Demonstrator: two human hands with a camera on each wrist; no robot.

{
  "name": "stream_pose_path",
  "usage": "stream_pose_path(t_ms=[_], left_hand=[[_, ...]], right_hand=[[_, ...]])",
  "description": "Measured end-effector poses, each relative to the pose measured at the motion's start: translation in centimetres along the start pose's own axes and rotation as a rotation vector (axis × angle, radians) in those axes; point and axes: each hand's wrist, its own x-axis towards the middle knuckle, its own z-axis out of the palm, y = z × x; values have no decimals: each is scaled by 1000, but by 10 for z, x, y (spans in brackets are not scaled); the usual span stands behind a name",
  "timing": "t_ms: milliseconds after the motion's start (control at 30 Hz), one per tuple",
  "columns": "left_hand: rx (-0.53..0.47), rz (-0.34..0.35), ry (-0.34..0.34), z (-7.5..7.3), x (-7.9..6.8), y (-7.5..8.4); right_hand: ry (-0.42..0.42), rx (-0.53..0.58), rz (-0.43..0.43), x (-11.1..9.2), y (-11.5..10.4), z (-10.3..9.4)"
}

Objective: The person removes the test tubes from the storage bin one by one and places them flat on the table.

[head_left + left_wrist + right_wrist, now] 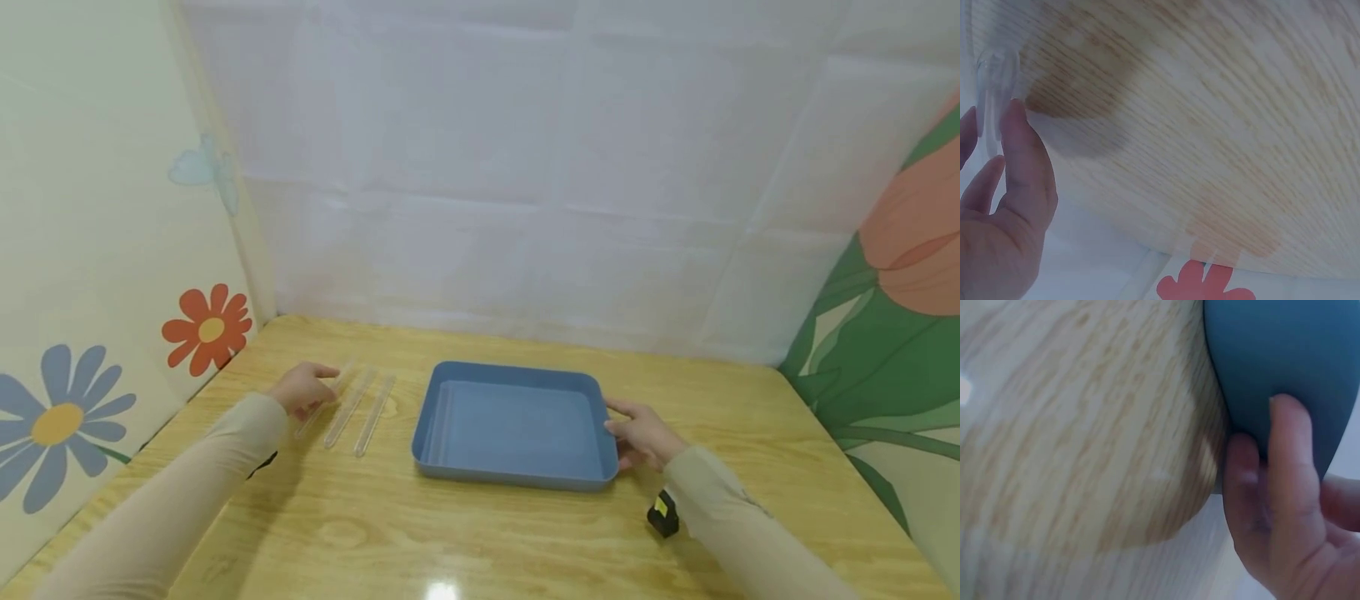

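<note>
A blue rectangular tray (517, 479) lies on the wooden table. Left of it are clear, round-ended tubes: one nearest the tray (373, 417), a second beside it (348, 410), and a third at my left hand (307, 390). In the left wrist view, my fingers and thumb pinch that third tube (997, 75) near its rounded end. My right hand (643, 433) holds the tray's right side at the rim. The right wrist view shows fingers against the blue outer wall (1272, 350). Faint narrow clear strips (442, 425) run along the tray's left inside.
A small black object with a yellow patch (663, 513) is near my right wrist. The wooden table (360, 533) meets a white cloth (480, 208) at the back. Flower-patterned cloths hang at left (90, 250) and right (900, 350).
</note>
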Motion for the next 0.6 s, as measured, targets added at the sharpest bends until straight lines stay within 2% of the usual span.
stream_pose_path(t_ms=[200, 433, 600], left_hand=[[-15, -18, 20, 7, 4, -3], [78, -6, 67, 10, 6, 1], [162, 34, 91, 12, 9, 1]], right_hand=[[-1, 9, 1, -2, 4, 1], [1, 17, 2, 0, 4, 2], [1, 15, -18, 1, 4, 0]])
